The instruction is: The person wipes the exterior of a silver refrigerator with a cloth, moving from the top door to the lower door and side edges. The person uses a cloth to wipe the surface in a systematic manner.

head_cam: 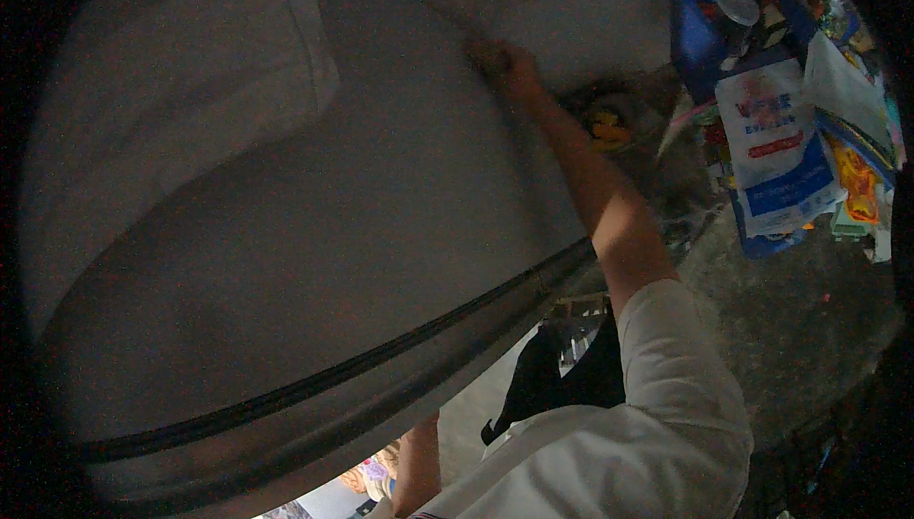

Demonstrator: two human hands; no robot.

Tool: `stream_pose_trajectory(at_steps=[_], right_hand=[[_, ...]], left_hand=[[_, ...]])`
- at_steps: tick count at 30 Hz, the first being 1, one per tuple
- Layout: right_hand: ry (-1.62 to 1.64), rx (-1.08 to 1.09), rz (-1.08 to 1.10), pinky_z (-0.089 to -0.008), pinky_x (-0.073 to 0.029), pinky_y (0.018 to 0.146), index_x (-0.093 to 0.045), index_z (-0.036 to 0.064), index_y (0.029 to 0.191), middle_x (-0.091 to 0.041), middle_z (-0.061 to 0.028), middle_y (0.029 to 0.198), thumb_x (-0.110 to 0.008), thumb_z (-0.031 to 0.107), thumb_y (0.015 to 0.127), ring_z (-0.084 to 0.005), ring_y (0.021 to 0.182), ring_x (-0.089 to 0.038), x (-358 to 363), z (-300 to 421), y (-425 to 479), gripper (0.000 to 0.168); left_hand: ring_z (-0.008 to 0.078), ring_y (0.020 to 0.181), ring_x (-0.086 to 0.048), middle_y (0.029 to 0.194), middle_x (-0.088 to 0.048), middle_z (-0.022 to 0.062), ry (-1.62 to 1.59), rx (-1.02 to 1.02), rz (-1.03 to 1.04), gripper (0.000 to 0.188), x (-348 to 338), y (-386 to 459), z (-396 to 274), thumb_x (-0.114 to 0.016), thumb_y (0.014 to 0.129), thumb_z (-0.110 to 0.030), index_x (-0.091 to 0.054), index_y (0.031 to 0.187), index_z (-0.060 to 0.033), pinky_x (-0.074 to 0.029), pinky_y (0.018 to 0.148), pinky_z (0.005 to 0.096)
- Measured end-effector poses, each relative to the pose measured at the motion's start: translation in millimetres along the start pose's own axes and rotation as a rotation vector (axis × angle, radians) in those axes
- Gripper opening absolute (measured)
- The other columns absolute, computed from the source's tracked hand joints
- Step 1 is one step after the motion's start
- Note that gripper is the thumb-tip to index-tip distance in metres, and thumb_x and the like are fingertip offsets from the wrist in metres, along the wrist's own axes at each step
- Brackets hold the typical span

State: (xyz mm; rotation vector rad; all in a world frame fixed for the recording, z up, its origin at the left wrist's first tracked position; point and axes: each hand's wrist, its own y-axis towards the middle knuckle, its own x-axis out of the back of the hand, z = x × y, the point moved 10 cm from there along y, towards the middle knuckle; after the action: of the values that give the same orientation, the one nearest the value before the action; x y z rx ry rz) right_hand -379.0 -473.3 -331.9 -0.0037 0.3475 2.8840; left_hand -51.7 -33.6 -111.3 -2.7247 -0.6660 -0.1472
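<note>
My right hand (520, 76) reaches across the far right side of a large, dim sheet of pale fabric (343, 190). The fingers are curled at the fabric's edge and seem to pinch it; deep shade blurs the fingertips. A dark band (343, 362) runs along the near side of the sheet, with a sheer-looking strip below it. Only my left forearm shows, low in the view; the left hand is out of sight behind the near edge of the fabric. A lighter piece of cloth (207, 69) with a seam lies over the upper left.
At the right, a white and blue printed bag (778, 147) lies among blue bags (696, 33) and other packages. A yellow item (607, 127) sits in shadow beyond my right forearm. Grey floor (778, 326) shows below the bags. A black cloth-like thing (532, 369) is near my body.
</note>
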Motion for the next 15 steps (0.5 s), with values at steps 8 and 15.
stream_pose_trajectory(at_steps=[8, 15], right_hand=[[0.008, 0.007, -0.066, -0.0360, -0.048, 0.091, -0.061, 0.005, 0.120, -0.067, -0.0156, 0.112, -0.065, 0.012, 0.083, -0.0241, 0.103, -0.064, 9.3, 1.4, -5.8, 0.038], [0.024, -0.052, 0.081, -0.0369, -0.046, 0.096, -0.059, 0.001, 0.120, -0.066, -0.0151, 0.114, -0.062, 0.006, 0.080, -0.0220, 0.109, -0.060, 2.0, 2.2, -49.8, 0.040]], left_hand=[[0.0280, 0.133, -0.035, 0.145, -0.037, 0.0093, 0.005, -0.022, 0.009, 0.062, 0.7, -1.3, 1.0, -0.051, 0.095, -0.047, -0.033, 0.143, -0.0128, -0.028, 0.112, 0.0477], [0.0280, 0.133, -0.035, 0.145, -0.036, 0.0094, 0.014, -0.070, 0.036, 0.062, -4.7, -11.3, -11.3, -0.051, 0.095, -0.047, -0.033, 0.143, -0.0127, -0.028, 0.112, 0.0479]])
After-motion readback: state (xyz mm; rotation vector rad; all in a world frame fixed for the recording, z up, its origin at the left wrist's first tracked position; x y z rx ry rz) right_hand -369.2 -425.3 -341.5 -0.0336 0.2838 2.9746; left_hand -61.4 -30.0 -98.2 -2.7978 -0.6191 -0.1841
